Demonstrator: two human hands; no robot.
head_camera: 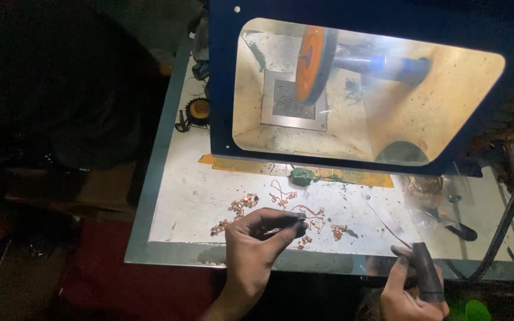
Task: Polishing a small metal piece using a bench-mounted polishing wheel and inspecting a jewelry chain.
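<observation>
The left hand (pixel 257 246) comes up from the lower middle of the frame, with thumb and fingers pressed together around a thin copper-coloured chain piece (pixel 284 227). The pinched piece is small and partly hidden by the fingertips; its long axis runs roughly left to right, and its free end points toward the right of the frame, just above the counter (pixel 185 196).

The right hand (pixel 411 285) sits at the lower right edge, its fingers curled around a dark cylindrical sleeve (pixel 426 270) that stands nearly upright and tilts slightly to the left at the top. A thin bent wire (pixel 382 217) rises from near this hand toward the upper left.

Loose copper-coloured chain pieces (pixel 242 207) lie scattered on the pale counter just beyond the left hand. A small green lump (pixel 301 176) rests further back, at the foot of a blue machine housing (pixel 221 89). Through its clear window, an orange polishing wheel (pixel 312 62) stands on edge on a spindle (pixel 382 65) that runs to the right.
</observation>
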